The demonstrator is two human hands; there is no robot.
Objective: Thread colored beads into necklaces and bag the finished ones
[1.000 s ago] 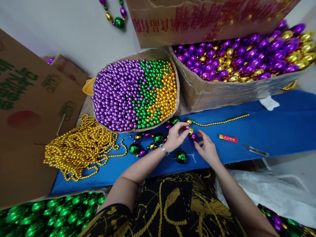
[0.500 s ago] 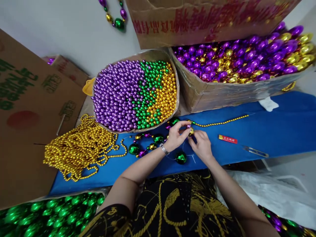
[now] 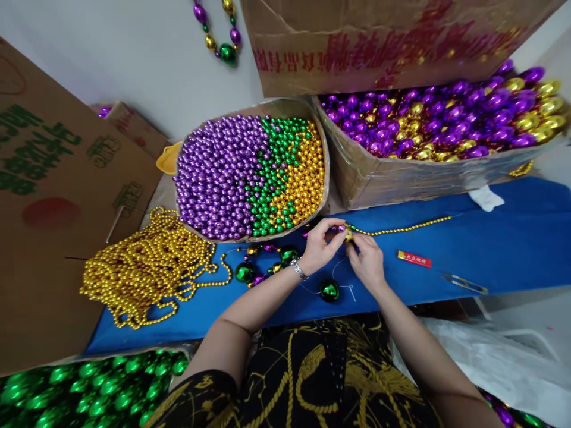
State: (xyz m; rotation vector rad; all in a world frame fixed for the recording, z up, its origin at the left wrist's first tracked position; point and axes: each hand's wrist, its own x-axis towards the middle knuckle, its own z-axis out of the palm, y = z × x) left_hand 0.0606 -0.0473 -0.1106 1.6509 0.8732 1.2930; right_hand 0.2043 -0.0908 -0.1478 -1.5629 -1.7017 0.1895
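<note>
My left hand [image 3: 322, 245], with a watch [image 3: 298, 269] on its wrist, is closed in a pinch at a small purple bead [image 3: 341, 228]. Fingertip to fingertip with it, my right hand [image 3: 368, 260] is closed on a larger gold bead [image 3: 348, 233]. From just behind the fingers, a string of small gold beads [image 3: 405, 229] runs right across the blue cloth. Below the hands lies a big green ball bead [image 3: 329, 290] with thin thread near it. Left of my left wrist is a loop of mixed beads [image 3: 244, 271], partly hidden by the arm.
A box of small purple, green and gold beads [image 3: 218, 178] stands behind the hands. Larger purple and gold beads fill another box [image 3: 379, 184] at right. Gold bead strands [image 3: 143, 267] are heaped at left. A red packet [image 3: 414, 258] and thread snips [image 3: 464, 283] lie at right.
The whole view has shifted slightly, with the boxes lower in the picture. Both hands stay together at the beads, and the gold bead sits a little nearer the right fingertips.
</note>
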